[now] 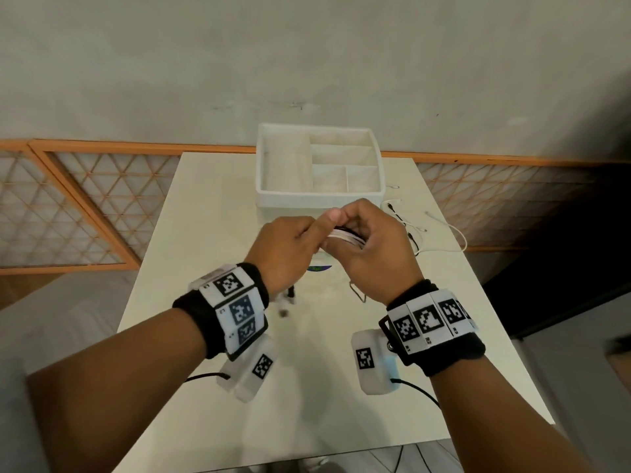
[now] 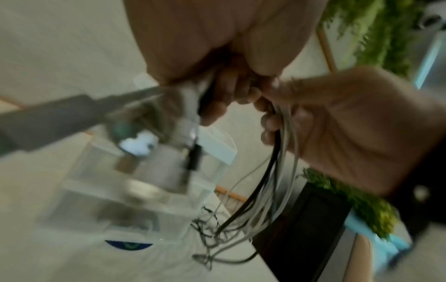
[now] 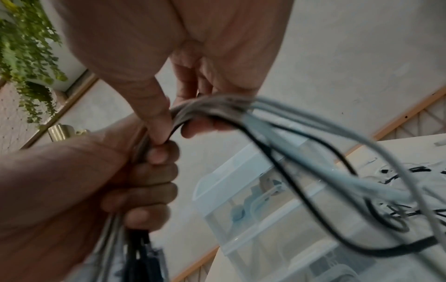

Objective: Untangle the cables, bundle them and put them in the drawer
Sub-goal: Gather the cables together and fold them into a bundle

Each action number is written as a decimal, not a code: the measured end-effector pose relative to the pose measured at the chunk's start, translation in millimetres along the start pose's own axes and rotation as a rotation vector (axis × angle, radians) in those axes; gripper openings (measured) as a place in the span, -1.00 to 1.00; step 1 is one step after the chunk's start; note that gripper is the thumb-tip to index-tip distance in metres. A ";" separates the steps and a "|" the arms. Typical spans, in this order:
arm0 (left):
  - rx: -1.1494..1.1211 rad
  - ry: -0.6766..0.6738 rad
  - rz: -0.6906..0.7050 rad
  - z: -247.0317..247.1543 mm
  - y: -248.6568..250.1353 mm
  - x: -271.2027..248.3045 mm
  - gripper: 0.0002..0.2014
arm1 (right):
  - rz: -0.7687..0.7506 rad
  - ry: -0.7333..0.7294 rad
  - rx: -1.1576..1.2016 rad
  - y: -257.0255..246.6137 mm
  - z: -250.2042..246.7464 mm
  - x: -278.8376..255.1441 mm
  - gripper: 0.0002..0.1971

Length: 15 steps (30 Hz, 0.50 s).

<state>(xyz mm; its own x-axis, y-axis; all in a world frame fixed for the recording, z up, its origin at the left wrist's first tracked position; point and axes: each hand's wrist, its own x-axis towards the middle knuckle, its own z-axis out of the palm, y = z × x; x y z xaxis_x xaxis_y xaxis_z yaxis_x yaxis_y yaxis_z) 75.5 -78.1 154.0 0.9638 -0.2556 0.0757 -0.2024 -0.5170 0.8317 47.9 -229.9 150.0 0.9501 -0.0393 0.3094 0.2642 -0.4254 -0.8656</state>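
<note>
While both hands are raised over the table [image 1: 205,404], these points stand out:
Risk: the coil could spring open if either pinch loosens, since nothing ties it.
Snag: loops trailing toward the loose cables [image 1: 406,227] at the right may catch and re-tangle.
Left hand [image 1: 286,247]: fingers curled round the cable bundle [image 1: 345,236], plug ends dangling.
Right hand [image 1: 372,247]: thumb and fingers pinch the same bundle.
Drawer [image 1: 273,158]: just beyond the hands, its compartments hold no cables.

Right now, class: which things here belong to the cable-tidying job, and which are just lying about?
Belong to the job:
cable bundle, held by left hand and right hand
loose cables
drawer unit

Just lying about:
table
plants
</note>
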 end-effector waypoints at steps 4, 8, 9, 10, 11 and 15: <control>-0.129 0.083 -0.017 -18.4 11.3 3.7 -0.39 | -0.016 -0.027 -0.090 20.3 -10.9 -6.0 -0.86; -0.285 0.111 -0.051 -40.4 28.4 10.1 -0.48 | 0.106 -0.188 -0.393 69.5 -14.7 -19.2 -0.81; -0.297 0.089 -0.062 -44.8 30.4 11.4 -0.51 | 0.184 -0.238 -0.481 83.1 -17.1 -19.7 -0.76; -0.291 0.065 -0.075 -48.6 30.6 11.8 -0.53 | 0.252 -0.275 -0.578 91.9 -21.6 -18.4 -0.71; -0.273 0.047 -0.095 -50.6 28.9 11.9 -0.53 | 0.310 -0.274 -0.647 96.8 -28.0 -14.8 -0.66; -0.118 0.113 -0.248 -50.7 5.4 12.9 -0.53 | 0.307 0.127 -0.566 60.8 -67.9 16.9 -0.66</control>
<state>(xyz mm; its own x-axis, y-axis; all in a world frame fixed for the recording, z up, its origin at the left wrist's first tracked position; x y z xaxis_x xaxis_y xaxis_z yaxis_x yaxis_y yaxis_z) 95.6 -42.8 187.3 0.9959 -0.0372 -0.0823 0.0567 -0.4522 0.8901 68.8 -317.9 129.3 0.9325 -0.3264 0.1548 -0.1770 -0.7863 -0.5920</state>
